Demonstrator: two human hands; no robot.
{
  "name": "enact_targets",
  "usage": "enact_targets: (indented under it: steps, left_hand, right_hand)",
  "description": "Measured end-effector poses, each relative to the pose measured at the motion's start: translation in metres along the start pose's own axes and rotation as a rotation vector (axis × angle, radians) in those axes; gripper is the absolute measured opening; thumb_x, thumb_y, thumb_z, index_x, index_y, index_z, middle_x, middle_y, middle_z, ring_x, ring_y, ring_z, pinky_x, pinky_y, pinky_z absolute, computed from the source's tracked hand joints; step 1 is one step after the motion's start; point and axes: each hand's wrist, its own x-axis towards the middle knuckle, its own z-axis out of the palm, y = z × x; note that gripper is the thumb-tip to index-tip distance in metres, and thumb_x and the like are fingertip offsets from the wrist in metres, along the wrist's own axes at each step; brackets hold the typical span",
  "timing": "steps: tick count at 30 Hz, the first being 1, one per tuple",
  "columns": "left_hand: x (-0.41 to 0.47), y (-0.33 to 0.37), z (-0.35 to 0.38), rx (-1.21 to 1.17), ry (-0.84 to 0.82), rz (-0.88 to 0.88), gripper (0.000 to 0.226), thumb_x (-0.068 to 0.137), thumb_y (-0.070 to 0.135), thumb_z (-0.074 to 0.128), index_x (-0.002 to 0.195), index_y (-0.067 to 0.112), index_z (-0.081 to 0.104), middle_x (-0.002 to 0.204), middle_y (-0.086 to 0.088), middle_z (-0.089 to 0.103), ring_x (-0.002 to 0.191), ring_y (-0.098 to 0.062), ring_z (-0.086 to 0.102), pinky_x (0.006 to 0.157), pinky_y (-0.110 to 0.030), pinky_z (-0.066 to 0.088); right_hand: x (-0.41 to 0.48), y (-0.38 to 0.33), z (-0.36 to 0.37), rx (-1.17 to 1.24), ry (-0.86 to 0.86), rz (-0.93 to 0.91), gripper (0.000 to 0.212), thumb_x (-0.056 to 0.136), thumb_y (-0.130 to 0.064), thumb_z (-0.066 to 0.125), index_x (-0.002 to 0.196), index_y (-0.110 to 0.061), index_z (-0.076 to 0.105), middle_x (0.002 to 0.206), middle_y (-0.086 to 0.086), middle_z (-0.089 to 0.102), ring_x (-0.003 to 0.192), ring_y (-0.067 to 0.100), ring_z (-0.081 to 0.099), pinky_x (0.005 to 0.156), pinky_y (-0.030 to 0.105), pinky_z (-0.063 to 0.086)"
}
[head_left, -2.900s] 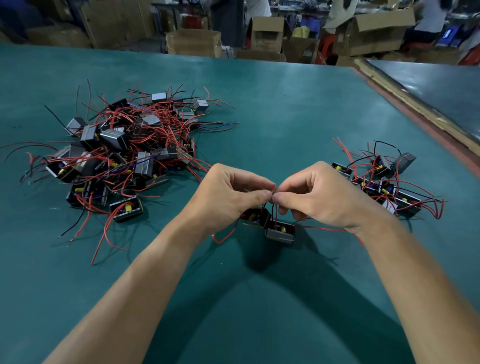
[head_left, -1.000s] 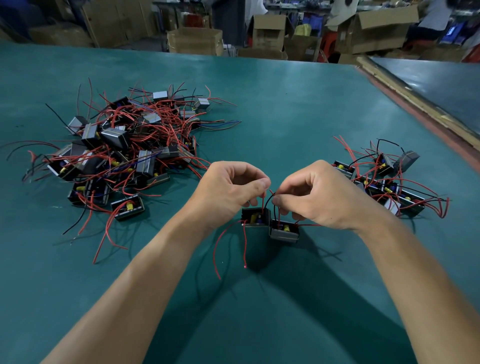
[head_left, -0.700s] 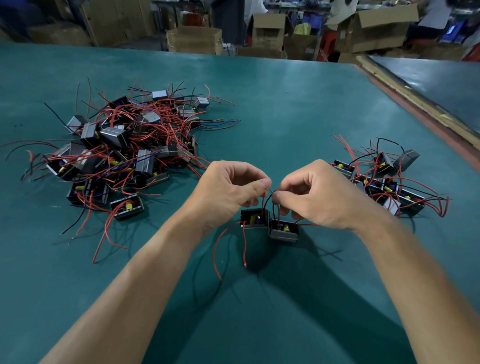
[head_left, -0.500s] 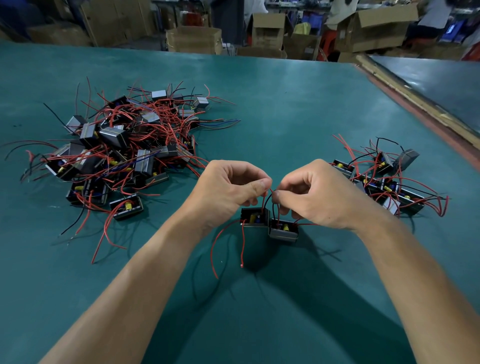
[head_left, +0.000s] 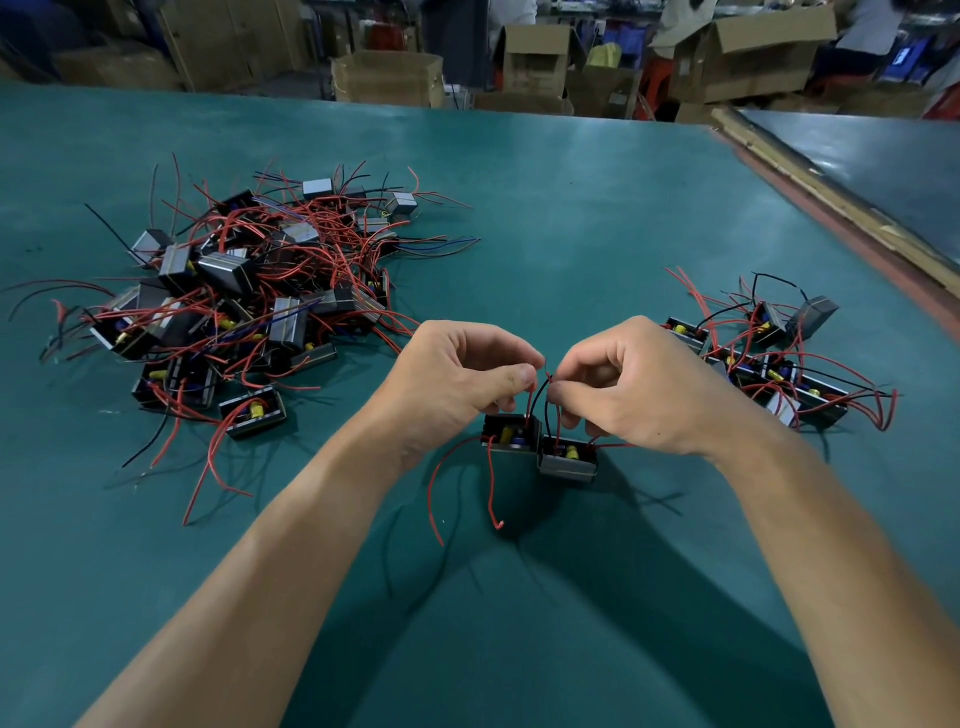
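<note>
Two small black modules hang just above the green table (head_left: 571, 234) under my hands: the left module (head_left: 508, 434) and the right module (head_left: 567, 458), each with yellow and blue parts inside. My left hand (head_left: 457, 379) pinches a red wire rising from the left module. My right hand (head_left: 639, 384) pinches the wires (head_left: 544, 392) coming up from the right module, a black one among them. The fingertips of both hands nearly meet. Loose red wire ends (head_left: 491, 488) dangle below the left module.
A big tangled heap of the same modules with red and black wires (head_left: 244, 291) lies at the left. A smaller group of modules (head_left: 769, 358) lies at the right. A wooden table edge (head_left: 831, 197) runs along the far right. Cardboard boxes (head_left: 387, 78) stand beyond the table.
Since the earliest frame, the red wires of the left module have dropped free and hang down. Over the last second my hands have stayed almost still, fingertips working the wires.
</note>
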Motion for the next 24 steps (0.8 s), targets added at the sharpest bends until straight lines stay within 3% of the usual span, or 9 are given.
enact_targets:
  steps: [14, 24]
  left_hand:
    - [-0.0001, 0.0021, 0.0008, 0.003, 0.012, -0.017, 0.015, 0.082, -0.006, 0.069, 0.083, 0.009, 0.067, 0.066, -0.003, 0.063, 0.055, -0.016, 0.052, 0.059, -0.028, 0.047]
    - [-0.0005, 0.0023, 0.0023, 0.011, -0.025, -0.027, 0.014, 0.084, -0.004, 0.069, 0.083, 0.01, 0.073, 0.069, -0.007, 0.066, 0.054, -0.011, 0.052, 0.059, -0.024, 0.048]
  right_hand:
    - [0.0017, 0.0005, -0.0011, 0.024, -0.011, -0.012, 0.021, 0.087, -0.02, 0.069, 0.066, -0.019, 0.073, 0.061, -0.001, 0.071, 0.061, 0.029, 0.066, 0.063, 0.047, 0.058]
    - [0.0009, 0.0024, 0.0, 0.046, -0.018, -0.038, 0.018, 0.086, -0.024, 0.07, 0.069, -0.02, 0.074, 0.061, 0.004, 0.069, 0.059, 0.029, 0.065, 0.059, 0.044, 0.055]
